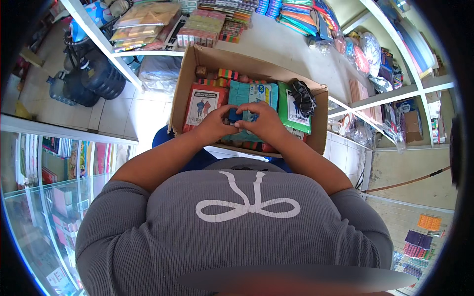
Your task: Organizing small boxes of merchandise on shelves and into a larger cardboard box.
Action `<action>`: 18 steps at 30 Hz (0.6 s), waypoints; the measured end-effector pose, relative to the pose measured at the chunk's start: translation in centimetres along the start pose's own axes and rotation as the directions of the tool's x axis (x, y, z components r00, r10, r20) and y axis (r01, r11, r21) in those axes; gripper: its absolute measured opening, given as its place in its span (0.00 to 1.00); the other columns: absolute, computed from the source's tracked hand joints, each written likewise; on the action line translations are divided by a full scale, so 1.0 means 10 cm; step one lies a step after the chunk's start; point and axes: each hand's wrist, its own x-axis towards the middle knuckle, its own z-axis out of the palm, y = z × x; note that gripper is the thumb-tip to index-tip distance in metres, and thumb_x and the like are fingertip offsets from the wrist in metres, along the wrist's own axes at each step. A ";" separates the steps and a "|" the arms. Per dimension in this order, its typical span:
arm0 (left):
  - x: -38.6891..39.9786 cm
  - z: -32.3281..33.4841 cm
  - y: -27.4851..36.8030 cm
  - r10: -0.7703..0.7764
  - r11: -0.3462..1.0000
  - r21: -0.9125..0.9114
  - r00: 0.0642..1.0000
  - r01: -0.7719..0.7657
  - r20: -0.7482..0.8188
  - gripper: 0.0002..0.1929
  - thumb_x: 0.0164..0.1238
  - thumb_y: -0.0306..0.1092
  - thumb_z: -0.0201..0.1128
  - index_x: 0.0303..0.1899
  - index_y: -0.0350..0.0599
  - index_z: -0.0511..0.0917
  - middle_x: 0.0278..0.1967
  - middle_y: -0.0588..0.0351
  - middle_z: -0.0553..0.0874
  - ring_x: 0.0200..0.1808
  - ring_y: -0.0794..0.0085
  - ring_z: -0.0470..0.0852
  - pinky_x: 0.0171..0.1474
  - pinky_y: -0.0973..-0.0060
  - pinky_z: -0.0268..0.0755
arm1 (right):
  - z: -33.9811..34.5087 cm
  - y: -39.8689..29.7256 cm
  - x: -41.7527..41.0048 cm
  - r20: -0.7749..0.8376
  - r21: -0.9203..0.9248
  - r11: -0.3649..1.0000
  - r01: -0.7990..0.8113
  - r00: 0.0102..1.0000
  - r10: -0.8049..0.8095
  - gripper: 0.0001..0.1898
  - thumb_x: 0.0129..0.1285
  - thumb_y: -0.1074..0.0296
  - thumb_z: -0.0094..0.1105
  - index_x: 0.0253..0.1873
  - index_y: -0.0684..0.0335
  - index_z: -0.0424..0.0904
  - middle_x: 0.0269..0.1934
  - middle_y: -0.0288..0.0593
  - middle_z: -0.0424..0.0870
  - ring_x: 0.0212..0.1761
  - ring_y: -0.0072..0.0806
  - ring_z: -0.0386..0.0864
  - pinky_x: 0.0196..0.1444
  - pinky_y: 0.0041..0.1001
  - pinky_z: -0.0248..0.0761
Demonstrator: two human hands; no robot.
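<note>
Between my left hand point(216, 125) and my right hand point(261, 120) is a small dark blue item point(234, 115), its kind unclear; the fingers of both hands curl around it. They are above an open cardboard box point(251, 61). Inside the box, a red plastic packet point(202, 105) lies to the left, a turquoise packet point(235, 92) is under my hands, and a green packet point(287, 111) lies to the right. A crumpled black patterned item point(304, 99) rests on the green packet. Small colourful striped boxes point(226, 74) line the far side.
Beyond the box, a white shelf point(266, 44) holds stacked packets and small boxes. White shelving point(407, 90) with plastic-wrapped goods is at the right. Large water bottles point(102, 77) stand on the floor at the upper left. A glass display case point(55, 207) is at the lower left.
</note>
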 end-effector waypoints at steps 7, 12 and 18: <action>0.07 -0.08 -0.01 -0.373 0.811 -0.455 0.924 0.367 0.082 0.18 0.68 0.35 0.59 0.57 0.41 0.72 0.48 0.53 0.81 0.46 0.70 0.81 0.52 0.72 0.74 | 0.07 0.41 0.19 0.100 0.285 0.957 0.054 0.991 -0.086 0.13 0.61 0.62 0.65 0.49 0.55 0.84 0.50 0.49 0.79 0.53 0.42 0.76 0.58 0.36 0.67; 0.19 -0.13 -0.21 -0.318 0.775 -0.542 0.942 0.325 0.109 0.16 0.67 0.32 0.60 0.55 0.41 0.74 0.46 0.55 0.81 0.46 0.71 0.81 0.48 0.71 0.75 | 0.10 0.82 0.94 0.011 -0.034 0.998 0.051 0.999 -0.051 0.15 0.62 0.58 0.62 0.51 0.56 0.81 0.53 0.51 0.76 0.56 0.45 0.75 0.60 0.38 0.67; 0.18 -0.15 -0.13 -0.381 0.774 -0.509 0.919 0.376 0.100 0.17 0.65 0.31 0.63 0.55 0.47 0.74 0.45 0.57 0.80 0.44 0.70 0.80 0.46 0.68 0.75 | 0.42 0.92 1.72 0.213 -0.535 0.843 0.054 0.974 0.073 0.15 0.62 0.59 0.58 0.50 0.58 0.81 0.50 0.52 0.80 0.55 0.47 0.78 0.58 0.42 0.70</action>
